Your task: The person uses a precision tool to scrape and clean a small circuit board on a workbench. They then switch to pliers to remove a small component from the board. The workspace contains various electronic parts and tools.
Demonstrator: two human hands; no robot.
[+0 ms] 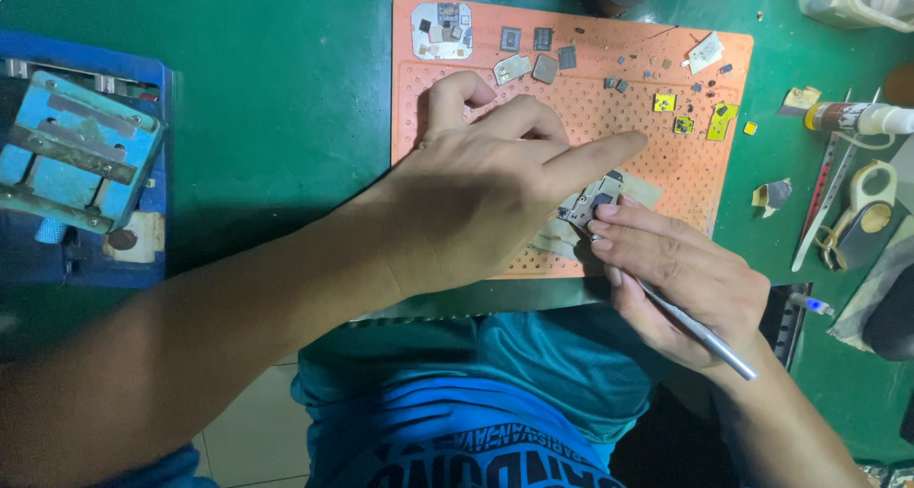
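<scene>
Green worktop point(286, 88), pale tiled floor point(248, 431)

Premises: a small electronics repair bench. Evidence: a green work surface point(286, 88) bearing an orange perforated repair mat point(666, 164) strewn with loose chips and metal shields point(533, 55), a blue board-holding fixture point(76, 155) at one side, and tweezers and hand tools point(838, 193) at the other.

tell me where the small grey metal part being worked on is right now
In the head view, the small grey metal part lies on the orange perforated mat, low on its right side, between the left hand and right hand, which holds a thin metal tool.
</scene>
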